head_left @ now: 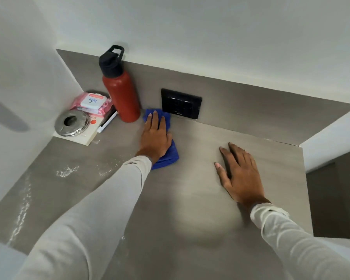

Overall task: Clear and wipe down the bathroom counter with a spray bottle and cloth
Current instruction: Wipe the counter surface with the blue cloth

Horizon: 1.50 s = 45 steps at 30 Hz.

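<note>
White spray residue (66, 171) lay on the left part of the bench (200, 219), to the left of both hands. The left hand (156, 136), nearer to it, pressed flat with straight fingers on the blue cloth (168, 156), whose long axis ran toward the wall, beside the red bottle (121, 93). The right hand (239, 174) rested open on the bench.

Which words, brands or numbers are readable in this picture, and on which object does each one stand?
"kara": on the white lid of the pink wipes pack, printed upside down from this view.
Partly hidden print, perhaps ending in "ink": on the book under the round steel tin; too covered to read surely.
Small mark on the lower edge of the black switch panel: too small to read.
Red bottle: no text visible.
</note>
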Tool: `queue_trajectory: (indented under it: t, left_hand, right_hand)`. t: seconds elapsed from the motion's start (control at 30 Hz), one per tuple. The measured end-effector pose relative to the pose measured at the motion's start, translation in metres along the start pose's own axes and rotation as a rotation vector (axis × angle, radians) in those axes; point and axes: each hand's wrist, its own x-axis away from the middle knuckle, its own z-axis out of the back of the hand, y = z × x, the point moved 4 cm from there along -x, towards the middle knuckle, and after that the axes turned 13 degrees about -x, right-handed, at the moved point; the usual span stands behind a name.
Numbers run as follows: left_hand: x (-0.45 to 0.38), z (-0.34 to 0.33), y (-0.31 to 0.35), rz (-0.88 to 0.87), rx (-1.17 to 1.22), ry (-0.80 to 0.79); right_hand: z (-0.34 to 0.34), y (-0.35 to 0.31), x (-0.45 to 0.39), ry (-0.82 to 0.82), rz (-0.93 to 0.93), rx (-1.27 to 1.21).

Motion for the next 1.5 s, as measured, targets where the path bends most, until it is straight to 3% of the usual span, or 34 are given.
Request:
queue_trajectory:
  t: [0.23,0.47,0.6,0.7,0.77,0.83,0.93,1.07,1.3,1.5]
  left_hand:
    - [0.006,0.004,-0.003,-0.080,0.091,0.018]
    - [0.133,0.013,-0.029,-0.371,0.162,0.144]
    - [0.190,0.015,-0.038,-0.255,0.230,0.161]
    - [0.210,0.025,-0.028,-0.030,0.678,0.041]
    - [0.214,0.037,-0.041,0.088,0.792,0.063]
    - [0.218,0.049,-0.068,0.165,0.673,0.121]
    - [0.230,0.058,-0.123,0.256,0.286,0.119]
    - [0.253,0.039,-0.176,0.258,-0.051,-0.217]
    - [0.251,0.016,-0.203,0.048,-0.035,-0.366]
    - [0.258,0.005,-0.212,-0.009,0.010,-0.363]
  right_hand:
    - [0.005,-0.003,-0.003,-0.032,0.005,-0.015]
    - [0.008,-0.007,0.000,-0.029,0.004,-0.046]
    - [0.008,-0.016,0.008,0.093,-0.016,-0.054]
    - [-0.001,-0.069,0.021,0.236,0.052,-0.210]
    - [-0.022,-0.134,0.030,0.193,0.112,-0.344]
    - [-0.053,-0.195,0.045,0.091,0.084,-0.363]
    - [-0.092,-0.253,0.072,-0.079,-0.046,-0.246]
    - [-0.104,-0.255,0.041,-0.117,-0.043,-0.191]
    - [-0.117,-0.284,-0.054,-0.256,0.039,-0.269]
    - [-0.138,-0.321,-0.081,-0.314,0.160,-0.260]
